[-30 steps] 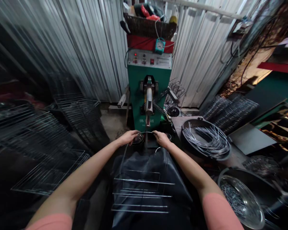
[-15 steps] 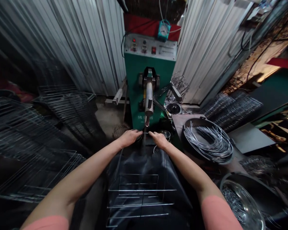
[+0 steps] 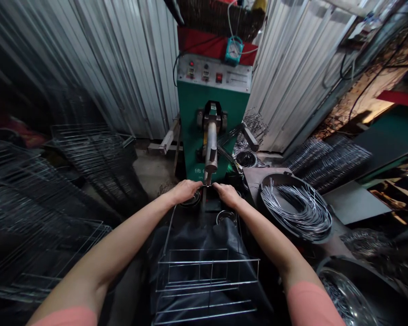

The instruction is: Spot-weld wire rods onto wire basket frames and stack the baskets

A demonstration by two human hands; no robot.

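My left hand (image 3: 187,191) is closed, thumb and fingers pinching one end of a thin wire rack (image 3: 208,261). Opposite it, my right hand (image 3: 227,194) pinches the rack's other side, a small gap between the hands. The rack is an open frame of shiny metal wires. It slopes from my hands down over a dark apron (image 3: 204,231) on my lap. Between my fingertips stands the tip of the metal electrode arm (image 3: 211,147) of a green spot welding machine (image 3: 190,102), at the wire. Fingers partly hide the exact contact.
At right, a round pan (image 3: 264,213) holds a coil of cut wires (image 3: 302,213). Below it is a metal bowl (image 3: 355,290) with small metal pieces. Stacked wire racks (image 3: 88,149) stand at left. Corrugated metal sheeting (image 3: 136,68) rises behind the machine.
Both hands have moved slightly forward toward the electrode with the rack, and the gap at the electrode tip looks smaller. The rack over my lap has shifted a little right. The view has tilted up slightly.
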